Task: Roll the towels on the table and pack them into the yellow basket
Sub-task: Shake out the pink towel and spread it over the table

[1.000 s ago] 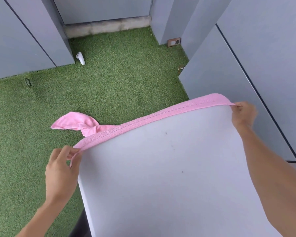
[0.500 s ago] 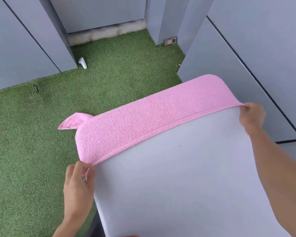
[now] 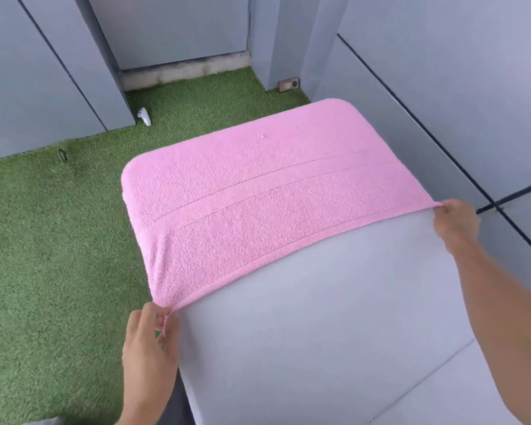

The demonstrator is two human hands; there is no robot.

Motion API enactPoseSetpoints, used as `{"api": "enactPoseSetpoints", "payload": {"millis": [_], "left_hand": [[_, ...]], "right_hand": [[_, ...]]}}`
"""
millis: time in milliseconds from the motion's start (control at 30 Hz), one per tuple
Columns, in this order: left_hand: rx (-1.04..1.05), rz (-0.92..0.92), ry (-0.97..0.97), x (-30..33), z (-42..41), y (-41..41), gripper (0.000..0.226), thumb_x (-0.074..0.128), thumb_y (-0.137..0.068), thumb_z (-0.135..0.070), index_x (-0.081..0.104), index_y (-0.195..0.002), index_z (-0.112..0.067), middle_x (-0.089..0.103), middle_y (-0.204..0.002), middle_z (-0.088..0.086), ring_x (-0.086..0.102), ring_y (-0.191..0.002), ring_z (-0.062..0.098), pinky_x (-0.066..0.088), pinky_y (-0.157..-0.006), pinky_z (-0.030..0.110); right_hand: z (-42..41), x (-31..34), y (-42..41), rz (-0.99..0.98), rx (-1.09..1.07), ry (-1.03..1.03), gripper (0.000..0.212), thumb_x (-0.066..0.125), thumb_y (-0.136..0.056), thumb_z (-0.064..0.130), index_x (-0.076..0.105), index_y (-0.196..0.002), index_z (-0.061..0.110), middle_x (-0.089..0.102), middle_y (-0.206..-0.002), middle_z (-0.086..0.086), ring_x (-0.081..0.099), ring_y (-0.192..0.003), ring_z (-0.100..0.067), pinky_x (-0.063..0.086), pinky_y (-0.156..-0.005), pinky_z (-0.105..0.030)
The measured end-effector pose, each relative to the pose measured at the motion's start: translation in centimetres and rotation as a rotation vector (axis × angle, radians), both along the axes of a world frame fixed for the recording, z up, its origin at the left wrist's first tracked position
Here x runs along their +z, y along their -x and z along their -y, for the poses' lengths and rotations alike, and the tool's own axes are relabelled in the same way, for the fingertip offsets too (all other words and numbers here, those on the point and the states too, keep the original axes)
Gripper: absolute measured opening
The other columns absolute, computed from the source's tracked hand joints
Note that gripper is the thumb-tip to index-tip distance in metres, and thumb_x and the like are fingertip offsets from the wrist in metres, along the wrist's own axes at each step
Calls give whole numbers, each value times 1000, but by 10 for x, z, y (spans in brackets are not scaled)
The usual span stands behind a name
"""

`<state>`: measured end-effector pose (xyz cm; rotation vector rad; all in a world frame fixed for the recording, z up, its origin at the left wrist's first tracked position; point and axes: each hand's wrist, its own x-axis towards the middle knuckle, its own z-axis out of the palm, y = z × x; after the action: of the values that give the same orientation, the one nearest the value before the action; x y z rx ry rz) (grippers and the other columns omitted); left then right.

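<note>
- A pink terry towel [image 3: 258, 204] lies spread over the far half of the grey counter [image 3: 334, 332], filling the middle of the frame; its far edge and left side drape over the counter's rim.
- The left hand [image 3: 151, 335], at lower centre-left, pinches the towel's near left corner between thumb and fingers, right at the counter's left edge.
- The right hand [image 3: 455, 222], at middle right, pinches the near right corner, with the hem drawn taut between the two hands.
- The towel looks flat and nearly free of wrinkles, with a woven band running across it; only slight puckers show near the left corner.
- Judged from this, the task is at its opening: the towel is being laid out, and no rolling has begun. There is no rolled part anywhere on the cloth.
- The yellow basket is not in view, so I cannot tell whether any towel is packed in it. No other towel shows in the frame either.
- What is left, as far as the picture shows: settling the towel square on the counter, rolling it up, and carrying the roll to the basket, then the same for any further towels.
- Around the counter lie green artificial turf [image 3: 52, 240] at left, grey wall panels [image 3: 442, 87] at right and top, and a small white object [image 3: 144, 116] on the turf at upper left.
</note>
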<state>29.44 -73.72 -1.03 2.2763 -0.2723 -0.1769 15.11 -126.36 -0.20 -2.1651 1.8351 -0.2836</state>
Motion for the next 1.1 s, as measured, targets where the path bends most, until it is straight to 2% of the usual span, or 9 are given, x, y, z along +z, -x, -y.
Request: {"api": "enactPoseSetpoints", "payload": {"millis": [133, 300, 433, 467, 567, 733, 833, 1000, 1100], "left_hand": [[-10, 44, 16, -3, -12, 40, 21, 66, -84, 1, 56, -83, -18, 50, -80, 8, 50, -82, -5, 35, -69, -3], [2, 65, 22, -6, -22, 95, 21, 66, -84, -2, 55, -83, -20, 50, -79, 6, 50, -82, -9, 41, -67, 12], [1, 84, 23, -9, -32, 144, 19, 66, -84, -2, 55, -83, -18, 50, -77, 5, 51, -81, -7, 37, -60, 19], [1, 88, 32, -9, -35, 159, 20, 66, -84, -1, 55, -82, -18, 50, -77, 5, 51, -81, -5, 39, -63, 18], [19, 90, 52, -7, -47, 214, 22, 66, -84, 0, 55, -82, -18, 49, -76, 5, 51, -81, -4, 36, -68, -1], [89, 96, 57, -11, -62, 298, 29, 67, -82, 2, 53, -81, -23, 48, -77, 2, 50, -79, -5, 35, -64, 7], [102, 78, 59, -13, -72, 341, 26, 67, -83, -1, 54, -80, -23, 48, -77, 2, 51, -78, -4, 36, -65, 0], [131, 73, 53, -12, -83, 398, 30, 69, -80, 4, 56, -81, -23, 49, -78, 3, 52, -73, -5, 37, -63, -1], [122, 80, 38, -10, -87, 426, 27, 68, -81, 3, 58, -82, -22, 49, -78, 4, 52, -74, -4, 36, -66, -3]], "right_hand": [[-16, 4, 47, 55, -34, -28, 27, 47, -93, 15, 67, -111, 12, 65, -112, -19, 56, -108, -39, 46, -84, -40], [-26, 4, 109, 38, -25, -40, 28, 47, -94, 18, 66, -114, 13, 64, -114, -18, 56, -109, -39, 46, -84, -39], [-33, 1, 155, 85, -20, -33, 25, 50, -93, 19, 67, -110, 12, 66, -110, -18, 57, -107, -38, 46, -87, -41], [-36, 1, 167, 90, -19, -32, 25, 50, -93, 19, 67, -110, 12, 66, -109, -17, 57, -107, -37, 46, -87, -41], [-47, 4, 204, 107, 6, -27, 25, 51, -93, 19, 67, -110, 11, 66, -109, -18, 59, -105, -37, 47, -85, -40], [-64, 5, 279, 114, 26, -25, 26, 51, -92, 17, 67, -110, 10, 66, -108, -20, 59, -103, -39, 48, -86, -44], [-70, 2, 318, 145, 34, -25, 26, 51, -91, 20, 68, -108, 10, 68, -104, -20, 61, -99, -39, 50, -84, -46], [-85, 0, 372, 166, 44, -14, 27, 50, -91, 18, 68, -108, 6, 67, -106, -21, 61, -100, -37, 46, -80, -37], [-89, -1, 399, 163, 49, -8, 27, 50, -91, 18, 68, -107, 6, 67, -107, -20, 61, -100, -38, 47, -82, -39]]}}
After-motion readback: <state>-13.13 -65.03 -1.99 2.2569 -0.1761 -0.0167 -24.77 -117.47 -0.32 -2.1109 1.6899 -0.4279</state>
